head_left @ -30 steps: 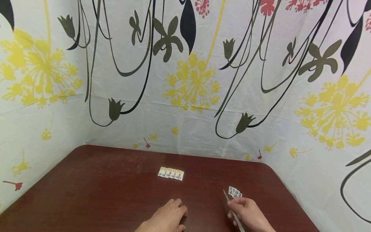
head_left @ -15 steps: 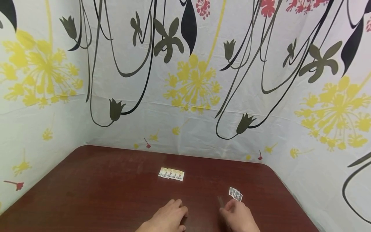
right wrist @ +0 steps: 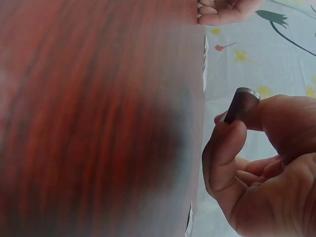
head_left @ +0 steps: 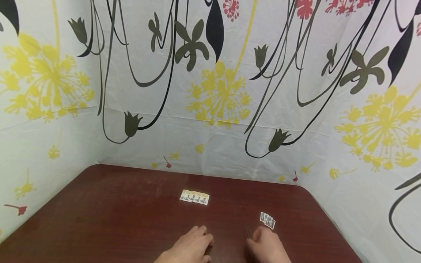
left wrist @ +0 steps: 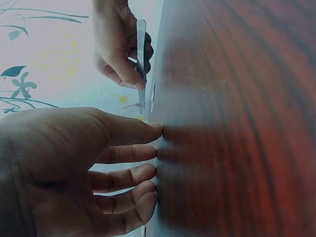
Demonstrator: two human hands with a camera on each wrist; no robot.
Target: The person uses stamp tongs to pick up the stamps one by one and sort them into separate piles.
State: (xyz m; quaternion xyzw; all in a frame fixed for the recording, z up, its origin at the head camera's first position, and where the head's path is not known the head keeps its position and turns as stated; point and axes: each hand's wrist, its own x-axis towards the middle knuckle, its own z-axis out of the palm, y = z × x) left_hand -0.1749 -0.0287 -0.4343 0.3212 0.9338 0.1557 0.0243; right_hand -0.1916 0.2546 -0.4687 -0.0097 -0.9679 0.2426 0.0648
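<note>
My right hand (head_left: pixel 268 245) pinches a pair of metal tweezers (left wrist: pixel 141 47) between thumb and fingers, with the tips pointing down in the left wrist view. In the head view only the thin, dim tips show; the rest is behind the hand. Just beyond that hand lie several small overlapping cards or stickers (head_left: pixel 269 220) with white borders and grey pictures. My left hand (head_left: pixel 189 245) rests its fingertips on the table, holding nothing. Farther back is an overlapping row of yellow-and-white printed slips (head_left: pixel 194 197). Whether the tweezers hold anything I cannot tell.
The dark red-brown wooden table (head_left: pixel 108 212) has rounded far corners. A white cloth backdrop (head_left: pixel 210 149) printed with flowers and stems rises behind and along both sides.
My right hand has moved left and slightly nearer, turning the tweezers so that less of them shows. More of the small grey cards is uncovered. The left hand stays put.
</note>
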